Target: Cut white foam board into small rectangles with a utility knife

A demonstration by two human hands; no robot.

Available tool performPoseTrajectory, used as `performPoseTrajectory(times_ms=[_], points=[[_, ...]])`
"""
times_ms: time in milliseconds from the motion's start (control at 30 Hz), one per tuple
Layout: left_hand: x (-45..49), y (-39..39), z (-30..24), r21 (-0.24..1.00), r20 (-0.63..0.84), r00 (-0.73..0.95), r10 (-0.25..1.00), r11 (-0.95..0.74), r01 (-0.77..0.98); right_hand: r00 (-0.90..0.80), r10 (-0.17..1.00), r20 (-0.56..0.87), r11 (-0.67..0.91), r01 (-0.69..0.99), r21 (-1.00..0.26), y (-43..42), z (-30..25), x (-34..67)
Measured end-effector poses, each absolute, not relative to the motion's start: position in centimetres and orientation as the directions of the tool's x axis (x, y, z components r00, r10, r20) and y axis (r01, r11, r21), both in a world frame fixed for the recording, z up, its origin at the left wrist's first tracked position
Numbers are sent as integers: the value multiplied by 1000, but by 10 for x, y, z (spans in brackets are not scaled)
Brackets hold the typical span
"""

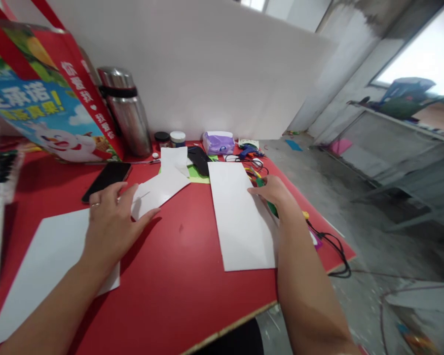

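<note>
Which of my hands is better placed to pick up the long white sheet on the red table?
Right, probably. The right hand rests on the right edge of the long white sheet. The left hand lies flat on a cut paper piece, apart from that sheet across bare red table.

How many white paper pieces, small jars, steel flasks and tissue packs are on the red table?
White paper pieces: 3 (left sheet, cut middle piece, long right sheet)
Small jars: 2 (dark-lidded jar, white-lidded jar)
Steel flask: 1
Purple tissue pack: 1
Total: 7
</note>
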State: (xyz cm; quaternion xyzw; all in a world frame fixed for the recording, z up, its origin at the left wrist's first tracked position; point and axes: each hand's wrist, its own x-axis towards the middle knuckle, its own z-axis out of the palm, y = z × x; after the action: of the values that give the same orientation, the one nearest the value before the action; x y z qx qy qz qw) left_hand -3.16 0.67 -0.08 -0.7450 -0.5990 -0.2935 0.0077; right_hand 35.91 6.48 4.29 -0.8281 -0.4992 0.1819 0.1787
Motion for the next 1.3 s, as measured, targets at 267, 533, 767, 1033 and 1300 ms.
performPoseTrajectory(times_ms=[267,533,767,1033,1300], points=[[25,-11,18,967,-182,244,953,128,222,260,957,-125,-117,-46,-992,60,57,336],[20,-7,7,957,-254,246,935,281,-79,136,987,-87,-43,-304,-952,70,44,304],[-3,-5,9,939,-335,319,886,341,40,54,980,-190,-156,-383,-911,76,37,312],[22,-17,18,535,343,214,914,-378,756,268,958,-101,9,-379,-925,71,40,291],[89,-13,48,249,144,405,903,-429,868,238,970,49,152,-438,-886,54,54,256]])
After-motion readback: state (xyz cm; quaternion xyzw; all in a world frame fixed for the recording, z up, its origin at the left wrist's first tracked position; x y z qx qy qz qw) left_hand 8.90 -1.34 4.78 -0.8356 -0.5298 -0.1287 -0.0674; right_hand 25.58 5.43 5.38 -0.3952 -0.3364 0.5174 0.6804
